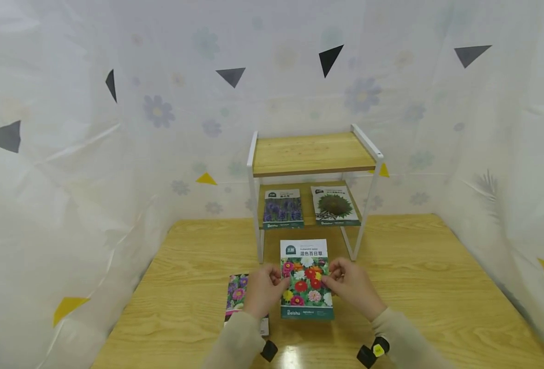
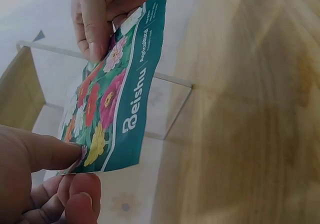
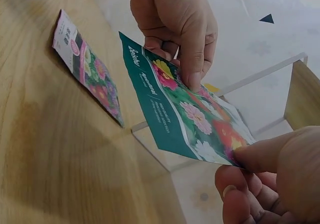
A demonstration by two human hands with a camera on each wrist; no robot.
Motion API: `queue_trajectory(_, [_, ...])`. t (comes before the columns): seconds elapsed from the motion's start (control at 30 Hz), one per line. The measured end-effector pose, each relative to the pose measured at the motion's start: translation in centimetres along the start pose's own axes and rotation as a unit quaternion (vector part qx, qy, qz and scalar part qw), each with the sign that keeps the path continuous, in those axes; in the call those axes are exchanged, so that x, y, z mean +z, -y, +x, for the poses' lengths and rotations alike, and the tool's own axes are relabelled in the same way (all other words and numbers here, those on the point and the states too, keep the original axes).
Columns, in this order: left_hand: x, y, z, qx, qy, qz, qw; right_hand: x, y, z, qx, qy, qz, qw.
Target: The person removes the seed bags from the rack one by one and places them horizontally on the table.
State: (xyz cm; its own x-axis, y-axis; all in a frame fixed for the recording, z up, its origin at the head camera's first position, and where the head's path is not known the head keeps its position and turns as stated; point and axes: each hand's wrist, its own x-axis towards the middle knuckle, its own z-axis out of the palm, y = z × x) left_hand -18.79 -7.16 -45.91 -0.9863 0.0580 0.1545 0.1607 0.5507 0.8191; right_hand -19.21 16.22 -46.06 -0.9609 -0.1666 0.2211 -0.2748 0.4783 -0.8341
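Note:
Between my two hands is a flower seed packet [image 1: 306,287] with bright red, pink, yellow and white blooms and a green lower band. My left hand [image 1: 265,289] pinches its left edge between thumb and fingers. On the opposite edge, my right hand [image 1: 352,287] pinches it the same way. In the left wrist view the packet [image 2: 120,99] is held above the table, slightly bowed. A second seed packet [image 1: 237,297], with pink and purple flowers, lies on the table, partly hidden behind my left hand and sleeve.
A small two-tier rack [image 1: 315,154] with wooden shelves and white frame stands at the back of the wooden table [image 1: 415,277]. Its lower shelf carries a purple-flower packet [image 1: 283,209] on the left and a sunflower packet [image 1: 335,205] on the right. Patterned sheeting [image 1: 184,102] surrounds the table.

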Motion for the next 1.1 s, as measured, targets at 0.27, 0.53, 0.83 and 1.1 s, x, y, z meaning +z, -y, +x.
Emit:
queue_trajectory(0.27, [0.8, 2.1, -0.7, -0.018, 0.015, 0.049, 0.9985, 1.8, -1.8, 0.0, 0.049, 0.036, 0.011, 0.9981])
queue_trajectory(0.53, [1.4, 3.5, -1.0, -0.044, 0.03, 0.068, 0.9963, 3.2, -3.1, 0.1, 0.066, 0.068, -0.008, 0.9955])
queue_trajectory(0.83, [2.0, 5.3, -1.0, -0.063, 0.029, 0.094, 0.9931, 4.6, -3.7, 0.1, 0.08, 0.106, -0.005, 0.9911])
queue_trajectory(1.1, [2.6, 6.2, -1.0, -0.057, 0.009, 0.142, 0.9883, 5.4, -4.5, 0.3, 0.09, 0.127, 0.001, 0.9878])
